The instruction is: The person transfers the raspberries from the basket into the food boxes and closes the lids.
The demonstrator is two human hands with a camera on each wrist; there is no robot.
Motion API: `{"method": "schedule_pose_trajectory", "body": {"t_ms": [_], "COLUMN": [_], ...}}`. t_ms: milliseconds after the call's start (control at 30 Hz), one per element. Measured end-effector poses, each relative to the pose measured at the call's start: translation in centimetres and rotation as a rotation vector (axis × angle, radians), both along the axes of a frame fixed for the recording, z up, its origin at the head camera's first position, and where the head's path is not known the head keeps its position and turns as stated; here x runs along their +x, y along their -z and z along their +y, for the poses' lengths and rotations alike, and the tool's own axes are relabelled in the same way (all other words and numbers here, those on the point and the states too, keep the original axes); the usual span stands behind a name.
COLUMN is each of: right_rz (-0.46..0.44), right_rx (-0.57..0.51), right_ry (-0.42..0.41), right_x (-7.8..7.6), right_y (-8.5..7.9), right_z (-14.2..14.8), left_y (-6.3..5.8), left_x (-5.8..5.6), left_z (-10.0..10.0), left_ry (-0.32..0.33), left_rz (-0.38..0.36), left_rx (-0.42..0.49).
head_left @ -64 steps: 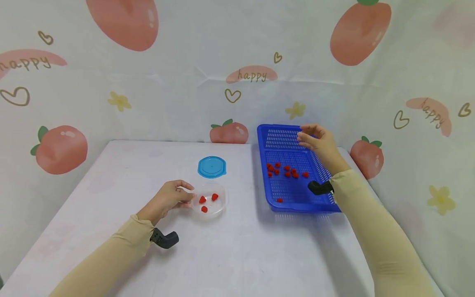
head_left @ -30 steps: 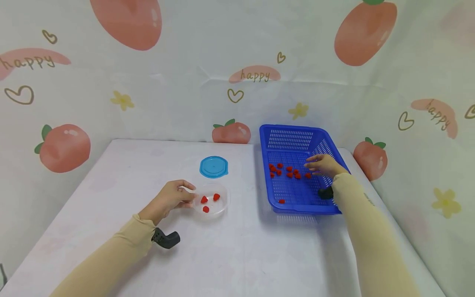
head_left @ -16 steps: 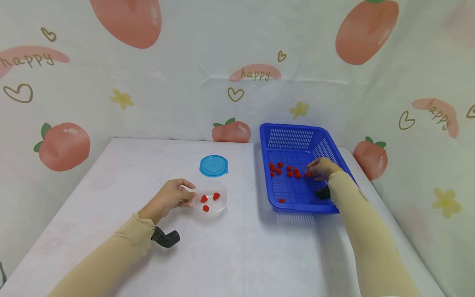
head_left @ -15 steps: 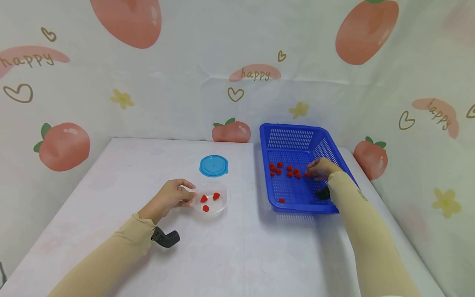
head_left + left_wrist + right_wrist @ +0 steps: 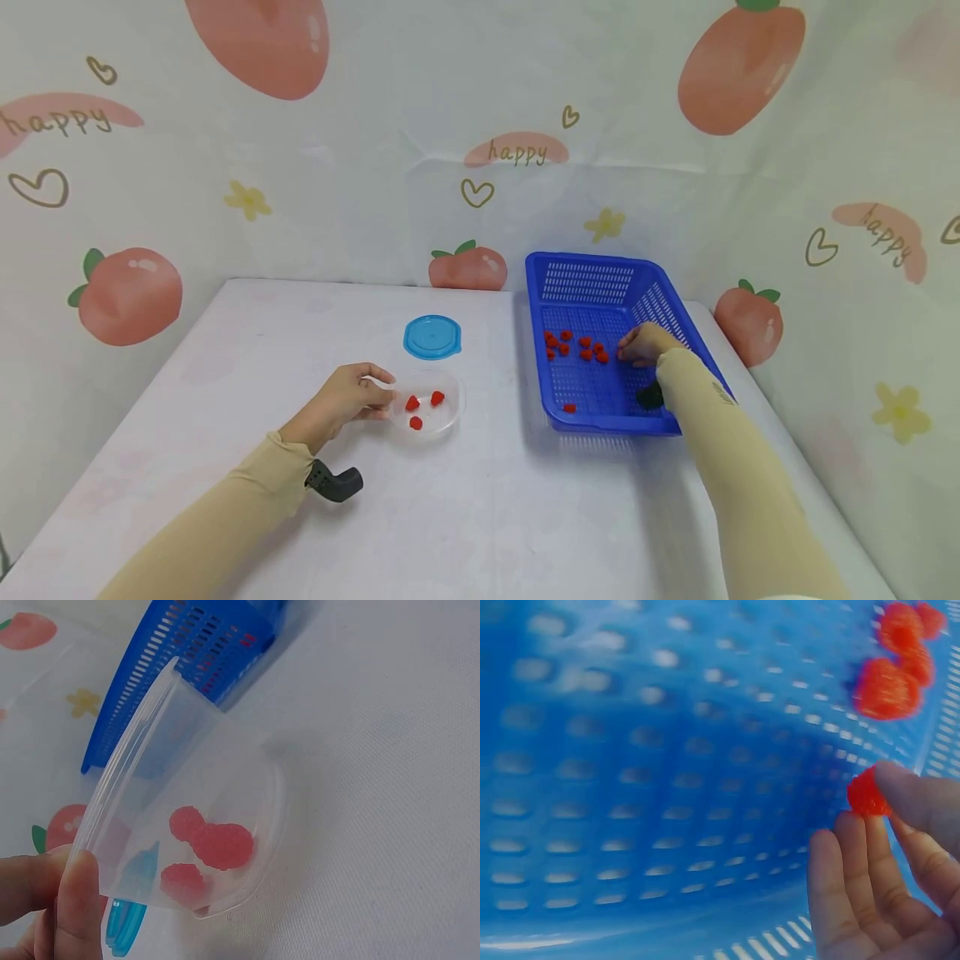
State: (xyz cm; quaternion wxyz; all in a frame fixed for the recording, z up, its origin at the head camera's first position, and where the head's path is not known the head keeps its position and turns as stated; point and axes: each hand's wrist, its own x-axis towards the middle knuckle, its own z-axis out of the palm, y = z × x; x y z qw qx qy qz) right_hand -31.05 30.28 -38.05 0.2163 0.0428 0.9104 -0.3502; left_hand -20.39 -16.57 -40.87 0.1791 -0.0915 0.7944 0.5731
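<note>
My left hand (image 5: 347, 396) pinches the rim of a round clear plastic container (image 5: 446, 419) on the table, thumb on one side of the wall in the left wrist view. Inside it lie 3 red raspberries (image 5: 222, 846). Over the floor of the blue basket (image 5: 611, 423), my right hand (image 5: 647, 343) has a raspberry (image 5: 866, 793) between thumb and fingertips, as the right wrist view shows. That berry is mostly covered by the hand in the head view. Several more raspberries (image 5: 887, 688) lie near it in the basket.
Behind the container a blue lid (image 5: 432, 337) lies flat on the white-covered table (image 5: 480, 517). One lone raspberry (image 5: 569, 408) sits near the basket's front wall. A printed cloth backdrop (image 5: 360, 225) rises behind and at the right.
My right hand has come down from above the basket to its floor, and its fingers have closed on a raspberry. The left hand and the container have stayed in place.
</note>
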Motion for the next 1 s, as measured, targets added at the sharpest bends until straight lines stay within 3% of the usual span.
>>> {"method": "schedule_pose_trajectory", "body": {"t_ms": [233,433,633,1000], "right_rz": [0.051,0.105,0.146,0.229], "right_rx": [-0.107,-0.199,-0.324,-0.455], "right_ry": [0.024,-0.006,-0.008,0.003], "right_x": [0.2,0.6,1.2,3.2], "right_y": [-0.8,-1.7,-3.6,-6.4], "right_z": [0.2,-0.4,-1.7,-3.4], "left_y": [0.0,-0.1,-0.1,-0.1], "left_x": [0.0,0.1,0.0,0.0], "left_z": [0.0,0.0,0.0,0.1], "left_ry": [-0.005,0.000,0.002,-0.001], "left_rz": [-0.007,-0.006,-0.017,-0.025], "left_rx": [-0.005,0.002,-0.007,-0.017]}}
